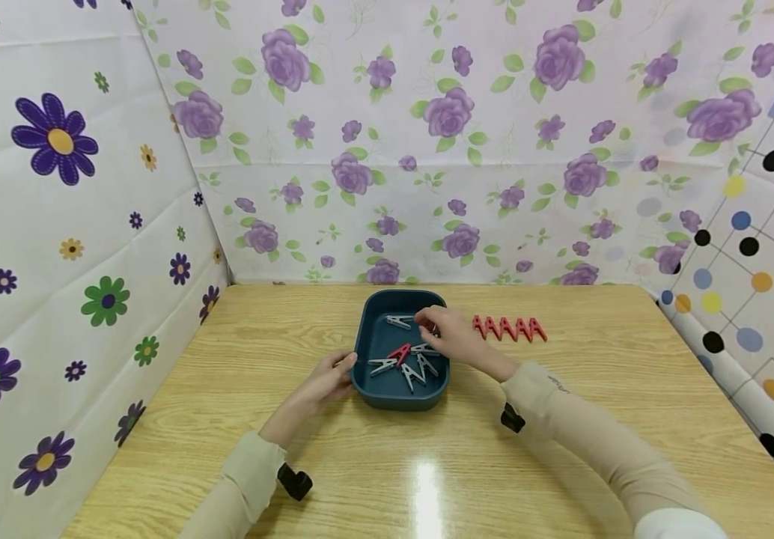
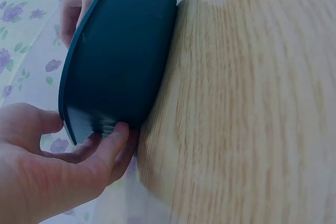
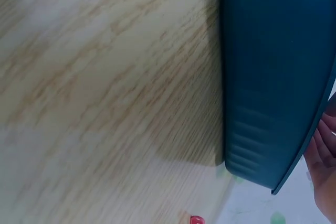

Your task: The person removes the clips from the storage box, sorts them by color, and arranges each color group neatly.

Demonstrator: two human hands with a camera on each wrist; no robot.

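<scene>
A dark teal plastic bin [image 1: 397, 402] stands on the table. Inside lie several grey clothespins [image 1: 411, 376] and a red clothespin [image 1: 400, 354]; another grey clothespin [image 1: 399, 321] sits toward the far end. My left hand [image 1: 328, 378] grips the bin's left side, its thumb at the rim and its fingers against the outer wall in the left wrist view. My right hand [image 1: 453, 335] reaches over the right rim with bent fingers, fingertips beside the far grey clothespin. I cannot tell whether those fingers hold anything.
Several red clothespins [image 1: 508, 329] stand in a row on the wooden table [image 1: 562, 419], right of the bin. Behind the table hangs a floral cloth [image 1: 373, 150], with patterned cloths on both sides.
</scene>
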